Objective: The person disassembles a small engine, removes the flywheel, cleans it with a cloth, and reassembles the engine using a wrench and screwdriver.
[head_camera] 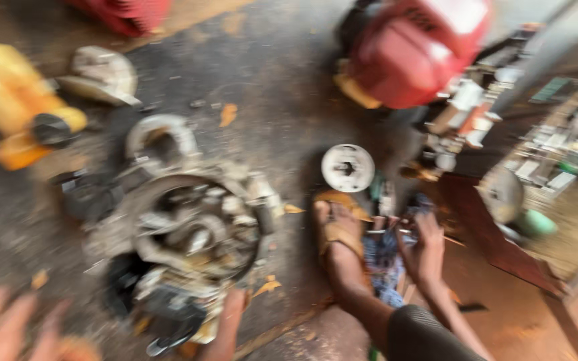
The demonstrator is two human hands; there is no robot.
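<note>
We see a dark, gritty floor (pixel 289 80) filling most of the blurred view, strewn with orange flakes. At its centre-left, toward eight o'clock, sits the largest thing, a stripped grey metal engine housing (pixel 192 230) with a round open cavity full of small parts. At one o'clock stands a red machine body (pixel 409 57), and at two to three o'clock a cluttered pile of tools and small parts (pixel 543 154) lies on a brown board. A yellow and orange object (pixel 15 100) lies at ten o'clock, with a pale grey cap (pixel 102 73) just beside it. A sandalled foot (pixel 339 234) rests at five o'clock, and just above it lies a white round disc (pixel 348 167) with a dark centre.

Our right hand (pixel 426 251), at four o'clock beside the foot, reaches into a patterned blue cloth (pixel 382 257); its fingers are curled narrowly around thin metal pieces, though the blur keeps us from telling exactly what they grip. Our left hand (pixel 8 327), at seven o'clock, is heavily smeared, fingers seemingly spread wide, holding nothing, near the engine housing. Another finger (pixel 229 321) touches the housing's lower edge at six o'clock.
</note>
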